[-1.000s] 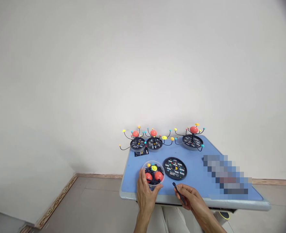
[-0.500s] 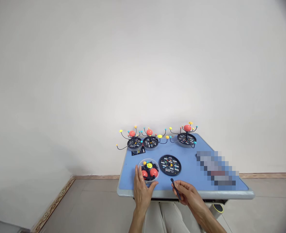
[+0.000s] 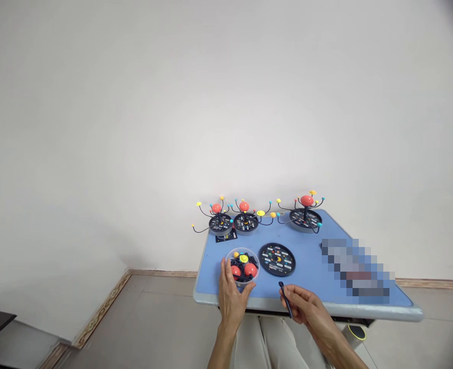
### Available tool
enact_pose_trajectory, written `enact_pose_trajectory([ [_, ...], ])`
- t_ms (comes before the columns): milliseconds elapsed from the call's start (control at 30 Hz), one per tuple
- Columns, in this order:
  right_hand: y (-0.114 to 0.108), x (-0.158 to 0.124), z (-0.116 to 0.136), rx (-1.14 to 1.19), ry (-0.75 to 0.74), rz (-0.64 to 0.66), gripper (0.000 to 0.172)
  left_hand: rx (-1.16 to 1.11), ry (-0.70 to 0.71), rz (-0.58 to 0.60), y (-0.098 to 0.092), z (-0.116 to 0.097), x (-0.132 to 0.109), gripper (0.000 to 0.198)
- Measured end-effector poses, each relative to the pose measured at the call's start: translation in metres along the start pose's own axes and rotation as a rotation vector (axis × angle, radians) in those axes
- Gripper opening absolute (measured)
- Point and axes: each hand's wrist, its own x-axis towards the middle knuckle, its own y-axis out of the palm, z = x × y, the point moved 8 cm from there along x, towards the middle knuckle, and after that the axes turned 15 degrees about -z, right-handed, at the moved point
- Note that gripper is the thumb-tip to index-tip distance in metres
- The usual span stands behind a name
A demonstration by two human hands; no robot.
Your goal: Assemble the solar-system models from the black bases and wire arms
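Observation:
A clear round plastic tub [image 3: 255, 279] stands near the table's front left, with red half-balls, small yellow and orange balls and black rods inside. Around its left side and front edge my left hand [image 3: 232, 297] is curled, fingers on the far left rim and thumb at the front. Between the thumb and fingers of my right hand [image 3: 305, 306], a short black plastic rod [image 3: 286, 300] is pinched above the front edge, tilted, its broader end up. Just beyond it lies a black round disc [image 3: 277, 260] printed with planets and labels.
Three assembled planet models stand at the back: a left one [image 3: 221, 223], a middle one [image 3: 245, 222] and a right one [image 3: 305, 219], with thin curved arms sticking out. A black printed card [image 3: 226, 236] lies by the left model. A blurred-out item [image 3: 355, 269] lies on the right.
The view has swung slightly left, so the whole table sits further right in the picture. Both hands keep their holds, on the tub and on the black rod.

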Motion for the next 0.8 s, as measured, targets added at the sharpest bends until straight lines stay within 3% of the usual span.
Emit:
enact_pose_trajectory([
  [467, -0.0012, 0.0011, 0.0015, -0.018, 0.011, -0.019, 0.049, 0.017, 0.041, -0.011, 0.0044, 0.0065, -0.0062, 0.078],
  [800, 0.0003, 0.0010, 0.0012, -0.024, 0.004, 0.004, 0.048, -0.079, -0.060, 0.055, 0.0033, 0.0072, -0.0034, 0.076],
])
